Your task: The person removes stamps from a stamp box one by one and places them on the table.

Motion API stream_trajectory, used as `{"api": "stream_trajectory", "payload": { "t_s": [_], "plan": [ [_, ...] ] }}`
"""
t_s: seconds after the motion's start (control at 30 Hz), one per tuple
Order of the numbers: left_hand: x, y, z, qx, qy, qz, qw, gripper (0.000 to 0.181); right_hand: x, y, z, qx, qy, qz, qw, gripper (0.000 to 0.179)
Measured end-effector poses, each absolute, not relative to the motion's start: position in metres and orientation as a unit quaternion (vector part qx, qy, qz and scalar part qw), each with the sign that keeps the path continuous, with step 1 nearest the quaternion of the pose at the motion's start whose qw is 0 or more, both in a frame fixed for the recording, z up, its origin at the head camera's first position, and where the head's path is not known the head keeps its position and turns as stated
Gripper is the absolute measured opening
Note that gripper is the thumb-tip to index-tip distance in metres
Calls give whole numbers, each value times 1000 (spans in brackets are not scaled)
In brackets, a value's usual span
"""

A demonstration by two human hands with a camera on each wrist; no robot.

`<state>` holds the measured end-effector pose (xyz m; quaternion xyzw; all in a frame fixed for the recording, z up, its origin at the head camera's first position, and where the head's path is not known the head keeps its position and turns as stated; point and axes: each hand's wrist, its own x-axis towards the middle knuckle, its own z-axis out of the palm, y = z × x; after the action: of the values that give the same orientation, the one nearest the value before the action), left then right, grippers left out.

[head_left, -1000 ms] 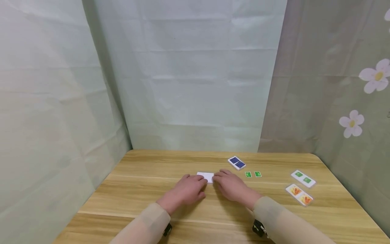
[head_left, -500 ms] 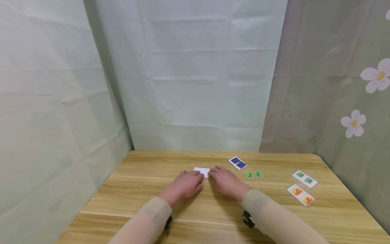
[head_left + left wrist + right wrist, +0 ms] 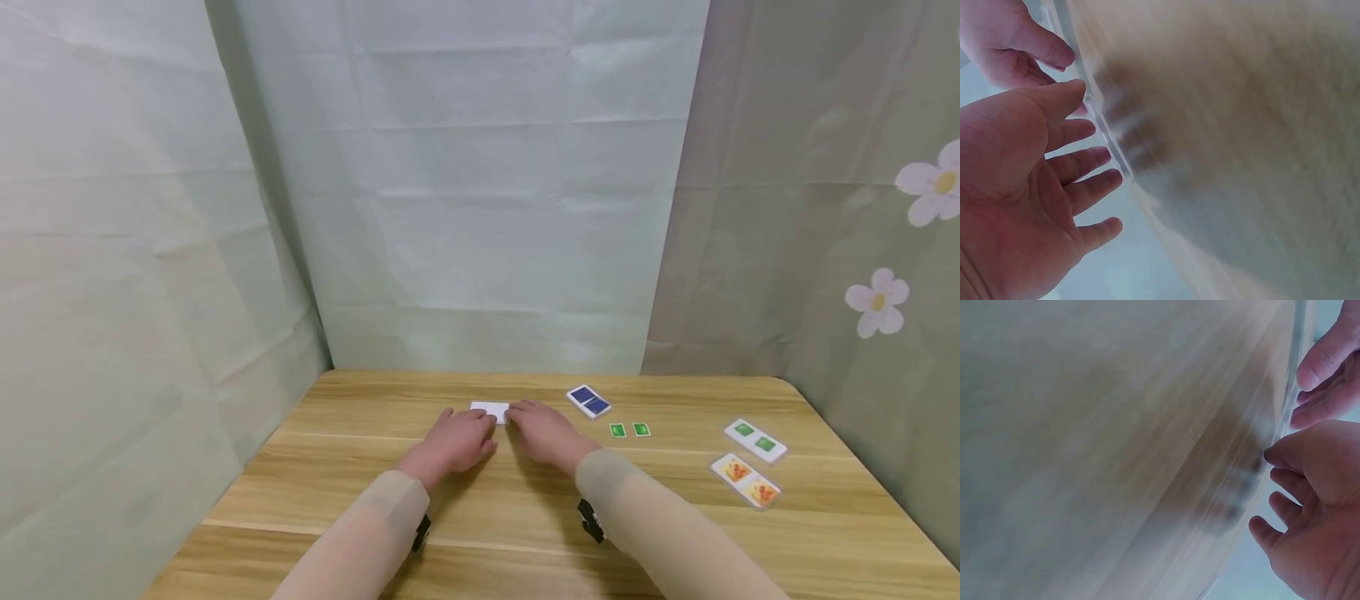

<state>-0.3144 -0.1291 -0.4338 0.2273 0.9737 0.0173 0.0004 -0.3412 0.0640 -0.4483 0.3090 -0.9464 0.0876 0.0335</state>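
Near the back of the table, a white card [image 3: 489, 408] with a clear plastic edge lies flat. My left hand [image 3: 459, 440] touches its near left part with extended fingers, the thumb tip at the card's edge in the left wrist view. At the right end of the card is my right hand [image 3: 546, 432], its fingers only slightly bent and not wrapped round it. The right wrist view shows the right thumb [image 3: 1282, 453] against the edge. Part of the card is hidden under the fingers.
Right of the hands lie a card with two dark blue squares [image 3: 588, 401] and two small green picture squares [image 3: 617, 430]. Farther right are a card with green pictures [image 3: 755, 440] and one with orange food pictures [image 3: 746, 481]. Cloth curtains [image 3: 487, 208] enclose the wooden table [image 3: 337, 475].
Both hands have slid the white card away from me and slightly left, toward the back of the table. The other cards keep their places on the table.
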Motion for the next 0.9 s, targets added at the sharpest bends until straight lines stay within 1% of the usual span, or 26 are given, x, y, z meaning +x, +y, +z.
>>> {"api": "stream_trajectory", "payload": {
  "t_s": [0.3, 0.47, 0.73, 0.9],
  "plan": [
    [-321, -134, -434, 216, 976, 12, 0, 45, -349, 59, -453, 310, -946, 82, 39, 39],
    [-323, -134, -435, 207, 978, 13, 3, 47, -350, 60, -453, 310, -946, 82, 42, 44],
    [-324, -132, -440, 206, 978, 21, -5, 49, -344, 74, -451, 299, -948, 99, 51, 40],
    [-325, -124, -438, 217, 976, 16, -26, 52, -338, 90, -449, 278, -953, 94, 75, 40]
  ]
}}
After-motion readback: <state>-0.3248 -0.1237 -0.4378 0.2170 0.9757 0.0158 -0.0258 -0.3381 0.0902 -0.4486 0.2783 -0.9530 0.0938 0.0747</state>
